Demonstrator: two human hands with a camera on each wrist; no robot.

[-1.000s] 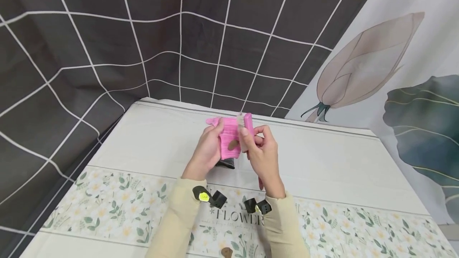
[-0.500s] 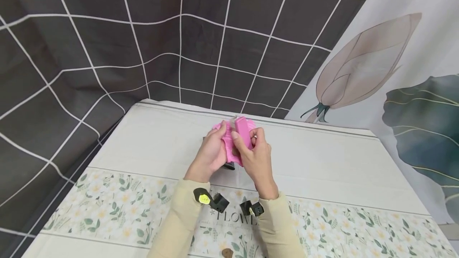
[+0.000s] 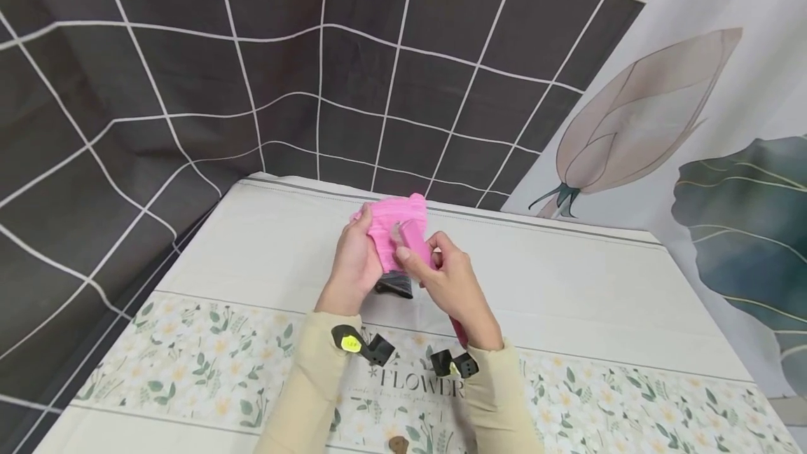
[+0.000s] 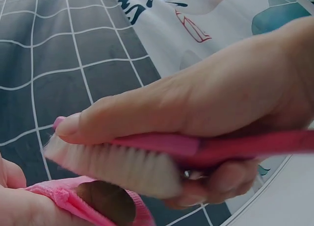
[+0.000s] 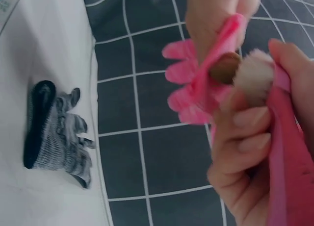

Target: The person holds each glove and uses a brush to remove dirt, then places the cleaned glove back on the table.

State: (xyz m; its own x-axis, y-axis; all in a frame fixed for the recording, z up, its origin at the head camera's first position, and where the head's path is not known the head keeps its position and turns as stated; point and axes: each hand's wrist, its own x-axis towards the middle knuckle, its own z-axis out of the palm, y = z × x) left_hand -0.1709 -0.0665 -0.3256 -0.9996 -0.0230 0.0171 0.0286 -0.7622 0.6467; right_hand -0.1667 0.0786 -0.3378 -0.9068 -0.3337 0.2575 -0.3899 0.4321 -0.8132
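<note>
My left hand (image 3: 354,258) holds a pink knit glove (image 3: 391,216) up off the table, pinching its edge between thumb and fingers. Several of the glove's fingers hang out beyond that hand in the right wrist view. A brown oval patch (image 5: 225,68) shows on the glove. With my right hand (image 3: 452,282) I grip a pink brush (image 3: 416,240), thumb along its back and fingers curled underneath. Its white bristles (image 4: 117,167) face the glove close to the brown patch; whether they touch it I cannot tell. The long handle runs back under my right palm.
A dark grey knit glove (image 5: 54,133) lies on the table behind and below the pink one. Near the front is a small brown piece (image 3: 398,444). A white cloth with a floral band (image 3: 221,363) covers the table; a dark grid curtain (image 3: 359,69) hangs behind.
The pink glove first shifts right, then left and slightly away, uncovering more of the grey glove. The brush moves leftward and now leans across the pink glove. Both hands keep their holds.
</note>
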